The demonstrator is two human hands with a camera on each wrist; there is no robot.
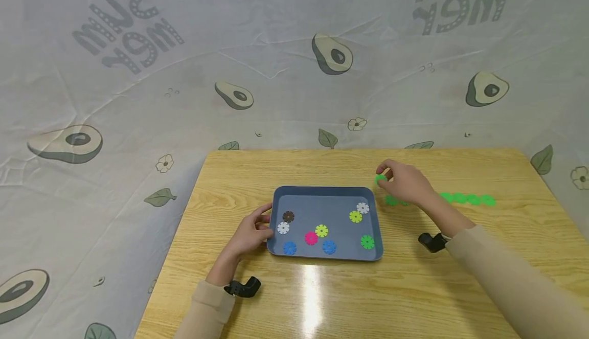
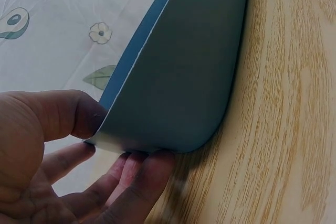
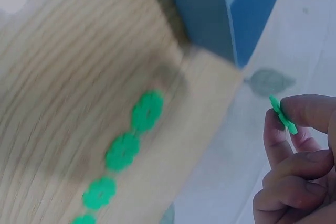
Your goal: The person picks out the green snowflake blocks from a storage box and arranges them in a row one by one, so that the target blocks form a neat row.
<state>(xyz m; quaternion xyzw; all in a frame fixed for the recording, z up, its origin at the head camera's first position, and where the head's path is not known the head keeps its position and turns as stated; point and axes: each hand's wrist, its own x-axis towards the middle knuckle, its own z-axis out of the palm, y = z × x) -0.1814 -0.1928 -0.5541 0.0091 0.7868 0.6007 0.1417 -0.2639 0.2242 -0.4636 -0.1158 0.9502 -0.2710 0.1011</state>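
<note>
My left hand point(image 1: 250, 234) grips the left wall of a shallow blue-grey tray point(image 1: 317, 208). In the left wrist view, the thumb hooks over the tray's rim and the fingertips press its outside. Beyond the tray's right far corner, my right hand point(image 1: 405, 181) pinches a green notched plastic disc point(image 3: 283, 115) between thumb and fingers, raised above the table. Below it runs a row of matching green discs point(image 1: 460, 198), partly hidden by the right forearm. Inside the tray lie loose discs: brown point(image 1: 288, 217), pink point(image 1: 311, 238), green point(image 1: 367, 242), and several white, yellow and blue ones.
The tray stands on a light wooden table point(image 1: 221, 175). A pale cloth point(image 1: 276, 47) printed with avocados and leaves hangs behind the table and along its sides. Each wrist wears a black camera mount, such as the left one point(image 1: 244, 288).
</note>
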